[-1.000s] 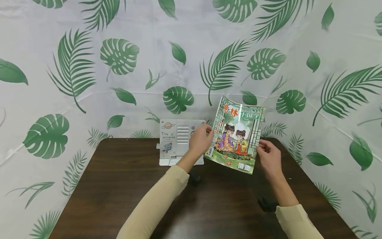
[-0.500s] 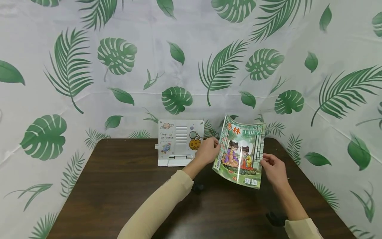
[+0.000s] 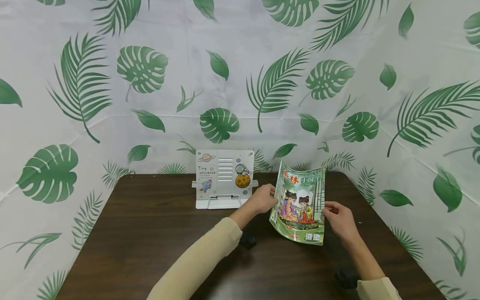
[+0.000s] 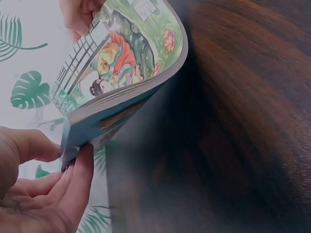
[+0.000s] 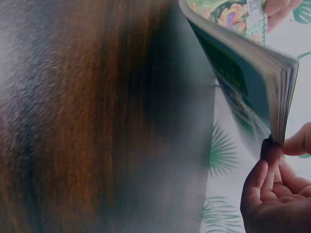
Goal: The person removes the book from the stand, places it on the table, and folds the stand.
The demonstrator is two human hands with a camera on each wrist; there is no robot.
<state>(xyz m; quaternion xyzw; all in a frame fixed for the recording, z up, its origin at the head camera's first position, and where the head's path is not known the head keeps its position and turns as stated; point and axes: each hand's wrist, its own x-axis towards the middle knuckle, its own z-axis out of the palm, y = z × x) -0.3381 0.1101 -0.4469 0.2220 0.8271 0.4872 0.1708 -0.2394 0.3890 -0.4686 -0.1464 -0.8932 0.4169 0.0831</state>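
Note:
A magazine with a green illustrated cover, two cartoon children and Chinese lettering is held up over the right part of the table, its cover bowed. My left hand pinches its left edge between thumb and fingers. On the opposite edge, my right hand grips the pages the same way. The left wrist view shows the thumb and fingers of that hand on the spine of the magazine. In the right wrist view the page edges of the magazine sit between thumb and fingertips.
A white book stand with "Tiny universe" lettering, planet and astronaut pictures stands at the back of the dark wooden table, left of the magazine. Behind hangs a white cloth printed with green leaves.
Both hands have lowered the magazine toward the table. It has moved away from the book stand, whose right side now shows fully.

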